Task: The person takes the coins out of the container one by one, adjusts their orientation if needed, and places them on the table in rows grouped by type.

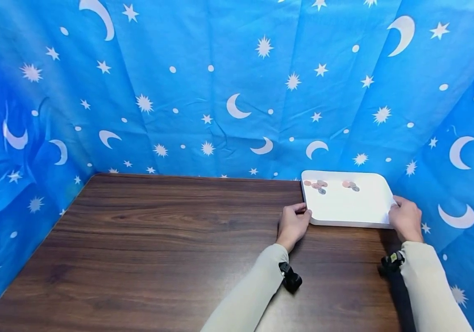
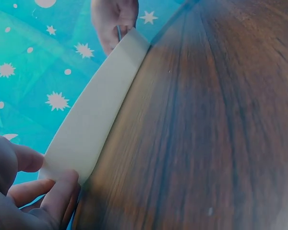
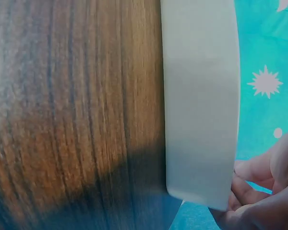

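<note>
A shallow white rectangular tray (image 1: 345,208) lies at the far right of the wooden table. Several copper and grey coins, in two small groups, lie in it: one group of coins (image 1: 316,186) near the back left corner, the other coins (image 1: 347,184) nearer the middle of the back. My left hand (image 1: 294,225) grips the tray's near left corner with thumb and fingers. At the right side, my right hand (image 1: 406,220) holds the rim by the near right corner. Both wrist views show the tray's outer wall (image 3: 201,110) close over the wood.
The dark wood-grain table (image 1: 158,253) reaches back to a blue cloth (image 1: 187,92) with white moons and stars. More of this cloth hangs along the left and right sides, close beside the right hand. A black wrist camera (image 1: 290,278) sits on the left sleeve.
</note>
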The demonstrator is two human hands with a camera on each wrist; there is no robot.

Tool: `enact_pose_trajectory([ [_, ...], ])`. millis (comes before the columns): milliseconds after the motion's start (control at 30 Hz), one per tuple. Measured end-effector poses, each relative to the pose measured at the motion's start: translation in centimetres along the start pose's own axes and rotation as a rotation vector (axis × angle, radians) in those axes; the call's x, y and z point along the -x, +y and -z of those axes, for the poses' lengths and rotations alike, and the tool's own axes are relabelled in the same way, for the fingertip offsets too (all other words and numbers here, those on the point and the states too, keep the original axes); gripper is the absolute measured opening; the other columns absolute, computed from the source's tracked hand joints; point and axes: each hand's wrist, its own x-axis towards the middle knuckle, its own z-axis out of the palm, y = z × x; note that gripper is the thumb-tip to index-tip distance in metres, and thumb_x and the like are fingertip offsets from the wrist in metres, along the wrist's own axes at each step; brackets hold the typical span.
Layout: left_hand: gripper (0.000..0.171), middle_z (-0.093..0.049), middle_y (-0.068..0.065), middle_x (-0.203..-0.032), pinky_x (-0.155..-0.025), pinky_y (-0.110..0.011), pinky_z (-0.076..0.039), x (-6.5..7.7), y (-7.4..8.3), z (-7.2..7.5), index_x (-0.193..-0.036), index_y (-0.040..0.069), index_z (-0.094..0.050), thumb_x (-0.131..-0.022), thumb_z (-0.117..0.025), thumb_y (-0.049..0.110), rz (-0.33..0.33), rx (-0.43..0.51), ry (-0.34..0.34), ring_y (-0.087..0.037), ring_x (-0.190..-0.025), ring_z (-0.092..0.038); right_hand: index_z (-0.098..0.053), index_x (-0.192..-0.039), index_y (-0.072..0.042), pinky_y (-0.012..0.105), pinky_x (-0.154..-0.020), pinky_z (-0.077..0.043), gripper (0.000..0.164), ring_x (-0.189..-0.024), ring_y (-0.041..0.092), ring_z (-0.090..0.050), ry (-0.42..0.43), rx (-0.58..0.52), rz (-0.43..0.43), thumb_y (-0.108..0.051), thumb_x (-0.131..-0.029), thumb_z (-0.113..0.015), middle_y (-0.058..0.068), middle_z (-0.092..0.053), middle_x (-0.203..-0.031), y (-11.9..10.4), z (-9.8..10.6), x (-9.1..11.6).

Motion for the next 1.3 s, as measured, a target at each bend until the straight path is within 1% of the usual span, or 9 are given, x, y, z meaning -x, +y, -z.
enact_pose_trajectory([
  [233, 0.027, -0.079, -0.001, -0.109, -0.083, -0.025, -0.057, 0.0, -0.2, 1.4, -0.124, 0.004, -0.078, -0.099, -0.072, 0.013, 0.011, -0.008, 0.007, -0.006, -0.093, -0.071, -0.052, -0.149, 0.008, 0.058, -0.106, -0.045, 0.043, -0.141, 0.052, -0.041, 0.072, -0.088, -0.051, -0.005, -0.11, -0.038, 0.036, -0.044, -0.154, 0.0, 0.0, -0.1],
  [433, 0.027, -0.079, 0.001, -0.109, -0.086, -0.027, -0.057, 0.0, -0.4, 2.8, -0.124, 0.007, -0.079, -0.098, -0.072, 0.015, 0.024, -0.033, 0.022, -0.007, -0.097, -0.07, -0.047, -0.156, 0.0, 0.035, -0.071, -0.041, 0.047, -0.124, 0.042, -0.046, -0.089, -0.196, -0.151, -0.019, -0.114, -0.044, 0.031, -0.039, -0.161, 0.6, 0.9, -0.2],
  [600, 0.028, -0.079, 0.0, -0.112, -0.092, -0.03, -0.056, -0.1, -0.4, 3.9, -0.124, 0.008, -0.079, -0.099, -0.071, 0.017, 0.044, -0.06, 0.035, -0.01, -0.104, -0.07, -0.041, -0.161, -0.006, 0.045, -0.087, -0.049, 0.055, -0.127, 0.04, -0.047, -0.205, -0.278, -0.21, -0.031, -0.113, -0.049, 0.027, -0.031, -0.167, 0.9, 1.0, -0.7],
  [700, 0.028, -0.078, -0.001, -0.114, -0.093, -0.031, -0.056, -0.3, -0.5, 4.5, -0.125, 0.009, -0.078, -0.099, -0.071, 0.017, 0.062, -0.064, 0.038, -0.01, -0.105, -0.07, -0.039, -0.163, -0.008, 0.062, -0.108, -0.043, 0.063, -0.138, 0.043, -0.046, -0.252, -0.331, -0.263, -0.039, -0.11, -0.055, 0.025, -0.029, -0.169, 0.9, 0.9, -1.0],
  [767, 0.028, -0.078, -0.001, -0.114, -0.091, -0.031, -0.057, -0.4, -0.6, 4.8, -0.125, 0.009, -0.078, -0.1, -0.07, 0.017, 0.072, -0.06, 0.037, -0.009, -0.103, -0.069, -0.04, -0.163, -0.009, 0.06, -0.113, -0.041, 0.066, -0.136, 0.038, -0.051, -0.272, -0.351, -0.285, -0.042, -0.108, -0.058, 0.022, -0.031, -0.169, 0.9, 0.8, -1.2],
  [833, 0.028, -0.078, -0.002, -0.112, -0.087, -0.029, -0.058, -0.4, -0.7, 5.2, -0.125, 0.008, -0.078, -0.1, -0.07, 0.016, 0.075, -0.041, 0.037, -0.009, -0.098, -0.07, -0.043, -0.161, -0.01, 0.044, -0.109, -0.05, 0.067, -0.121, 0.024, -0.062, -0.286, -0.377, -0.286, -0.042, -0.106, -0.062, 0.019, -0.046, -0.161, 0.9, 0.7, -1.3],
  [900, 0.028, -0.078, -0.004, -0.109, -0.083, -0.027, -0.058, -0.4, -0.9, 5.7, -0.125, 0.006, -0.078, -0.1, -0.07, 0.015, 0.065, -0.028, 0.038, -0.009, -0.093, -0.071, -0.048, -0.159, -0.01, 0.026, -0.093, -0.056, 0.064, -0.099, 0.007, -0.067, -0.297, -0.405, -0.268, -0.041, -0.105, -0.064, 0.007, -0.067, -0.135, 0.9, 0.6, -1.3],
  [1033, 0.027, -0.079, -0.005, -0.105, -0.077, -0.023, -0.058, -0.1, -1.2, 6.6, -0.124, 0.003, -0.077, -0.1, -0.07, 0.013, 0.025, -0.033, 0.045, -0.007, -0.086, -0.072, -0.052, -0.156, -0.008, 0.017, -0.074, -0.057, 0.062, -0.077, -0.007, -0.064, -0.319, -0.441, -0.229, -0.038, -0.103, -0.068, -0.019, -0.068, -0.098, 0.7, 0.2, -1.1],
  [1300, 0.03, -0.079, -0.009, -0.107, -0.074, -0.022, -0.058, 0.2, -1.3, 8.8, -0.128, 0.001, -0.074, -0.102, -0.066, 0.013, -0.003, -0.056, 0.03, -0.008, -0.084, -0.074, -0.045, -0.158, -0.002, 0.015, -0.076, -0.056, 0.07, -0.076, -0.009, -0.064, -0.32, -0.396, -0.165, -0.04, -0.103, -0.068, -0.007, -0.069, -0.118, -0.7, -1.4, -0.7],
])
